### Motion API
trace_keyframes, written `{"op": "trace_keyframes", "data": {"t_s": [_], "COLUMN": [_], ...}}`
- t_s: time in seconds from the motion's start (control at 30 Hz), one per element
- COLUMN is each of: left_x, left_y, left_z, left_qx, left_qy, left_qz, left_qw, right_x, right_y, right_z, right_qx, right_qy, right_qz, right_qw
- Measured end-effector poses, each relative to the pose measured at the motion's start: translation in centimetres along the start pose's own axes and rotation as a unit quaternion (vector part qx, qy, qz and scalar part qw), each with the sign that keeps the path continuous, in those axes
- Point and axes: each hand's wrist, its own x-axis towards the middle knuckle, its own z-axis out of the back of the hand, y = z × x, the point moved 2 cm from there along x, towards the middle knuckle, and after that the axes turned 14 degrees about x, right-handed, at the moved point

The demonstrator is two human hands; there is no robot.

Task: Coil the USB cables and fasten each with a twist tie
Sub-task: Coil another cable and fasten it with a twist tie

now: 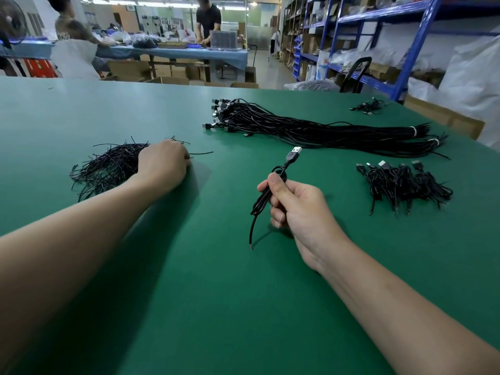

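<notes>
My right hand grips a coiled black USB cable above the green table; its plug points up and away, and a loose tail hangs down to the left. My left hand lies palm down on the right edge of a heap of black twist ties, its fingertips curled down among the ties; whether they pinch one is hidden. A long bundle of uncoiled USB cables lies across the far middle. A pile of coiled, tied cables sits at the right.
The green table spreads wide around both arms. A small clump of cables lies at the far right corner. Beyond the table are people at a blue bench, cardboard boxes and blue shelving.
</notes>
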Motion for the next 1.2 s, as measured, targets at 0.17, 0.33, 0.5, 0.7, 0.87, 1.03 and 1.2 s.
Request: {"op": "trace_keyframes", "data": {"t_s": [0.17,0.33,0.5,0.7,0.87,1.03,1.2], "left_x": [1.5,2.0,2.4,3.2,3.7,2.7,-0.8], "left_y": [0.3,0.5,0.5,0.8,1.2,0.7,-1.5], "left_z": [-0.3,-0.2,0.3,0.6,0.6,0.6,4.2], "left_qx": [-0.009,0.019,0.045,0.092,0.087,0.030,-0.266], "left_qy": [0.009,0.002,-0.002,0.018,-0.006,-0.104,-0.220], "left_qz": [0.027,0.015,-0.007,-0.079,-0.113,-0.145,-0.105], "left_qw": [1.000,1.000,0.999,0.992,0.990,0.983,0.933], "right_x": [0.2,0.4,0.4,0.5,0.6,0.5,0.4], "right_y": [-0.1,-0.3,-0.3,-0.4,-0.4,-0.3,0.0], "right_z": [0.1,0.1,0.1,0.1,0.0,-0.1,-0.1], "right_qx": [-0.014,-0.025,-0.039,-0.054,-0.056,-0.057,-0.028], "right_qy": [0.009,0.018,0.028,0.039,0.042,0.042,0.041], "right_qz": [0.002,0.001,0.000,-0.002,-0.001,0.000,-0.013], "right_qw": [1.000,1.000,0.999,0.998,0.998,0.998,0.999]}}
